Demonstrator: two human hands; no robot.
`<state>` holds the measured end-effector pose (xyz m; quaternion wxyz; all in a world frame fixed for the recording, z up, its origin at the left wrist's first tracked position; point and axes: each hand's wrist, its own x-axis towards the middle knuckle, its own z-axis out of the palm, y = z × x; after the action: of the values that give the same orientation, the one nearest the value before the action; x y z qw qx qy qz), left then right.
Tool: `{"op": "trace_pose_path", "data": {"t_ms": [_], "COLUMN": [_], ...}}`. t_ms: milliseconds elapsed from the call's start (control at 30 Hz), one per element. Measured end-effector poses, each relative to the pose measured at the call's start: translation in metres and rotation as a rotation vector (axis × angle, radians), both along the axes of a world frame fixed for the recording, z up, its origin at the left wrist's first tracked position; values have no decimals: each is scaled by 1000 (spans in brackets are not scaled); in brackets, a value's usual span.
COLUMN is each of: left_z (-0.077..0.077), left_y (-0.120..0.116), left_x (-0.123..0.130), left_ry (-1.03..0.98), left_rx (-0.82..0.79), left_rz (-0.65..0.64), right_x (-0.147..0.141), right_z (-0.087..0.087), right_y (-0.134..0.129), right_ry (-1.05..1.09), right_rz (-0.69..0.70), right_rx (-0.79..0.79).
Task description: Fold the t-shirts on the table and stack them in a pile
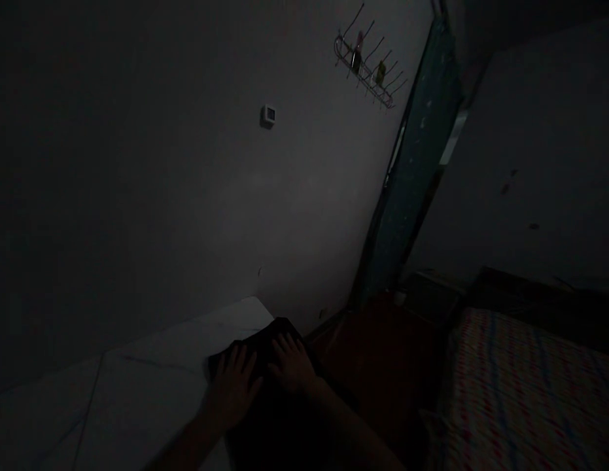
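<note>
Although the light is very dim, a black, soft-looking piece of cloth (279, 425) shows on the white, grey-veined tabletop (147, 386), near the table's right edge. Both hands lie on it, palms down, fingers spread and gripping nothing: the left hand (233, 386) by its left edge, the right hand (292, 363) near its far right corner. It is probably light and limp, not fragile, apt to crease or slide under a sideways push; the far corners look like the best hold, though its folds are too dark to tell. Beyond the table are a reddish-brown floor (377, 360), a bed cover with multicoloured patterning (530, 392), a pale wall (186, 163) bearing a metal wire hook rack (365, 75), and a dark green curtain (417, 157).
</note>
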<state>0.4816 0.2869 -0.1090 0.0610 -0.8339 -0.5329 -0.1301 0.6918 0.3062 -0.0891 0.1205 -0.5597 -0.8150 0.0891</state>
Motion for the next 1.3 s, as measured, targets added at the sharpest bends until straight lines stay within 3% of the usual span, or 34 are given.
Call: {"op": "trace_pose_path", "data": {"t_ms": [100, 167, 367, 433, 533, 700, 800, 933, 1033, 1300], "left_z": [-4, 0, 15, 15, 15, 22, 24, 13, 6, -1], "left_y": [0, 0, -5, -5, -3, -3, -18, -52, -71, -88], "left_x": [-4, -4, 0, -1, -2, 1, 10, 19, 21, 15], "left_ry": [43, 54, 96, 107, 120, 141, 138, 90, 78, 60], "left_rx": [-3, -13, -24, -7, 5, -42, -37, 34, 13, 58], "left_rz": [18, 22, 31, 28, 22, 26, 5, -126, -153, -177], "right_x": [0, 1, -2, -1, 3, 7, 6, 5, 5, 6], "right_z": [-11, -10, 21, 26, 19, 1, 2, 8, 8, 3], "right_y": [0, 1, -5, -14, -35, -57, -57, -56, -57, -56], "right_ry": [-34, -43, -71, -59, -39, -73, -88, -101, -110, -123], "right_rz": [-8, -11, 4, 12, -16, -90, -92, -89, -91, -96], "right_rx": [-10, -10, -99, -64, 20, -53, -59, -47, -57, -52]}}
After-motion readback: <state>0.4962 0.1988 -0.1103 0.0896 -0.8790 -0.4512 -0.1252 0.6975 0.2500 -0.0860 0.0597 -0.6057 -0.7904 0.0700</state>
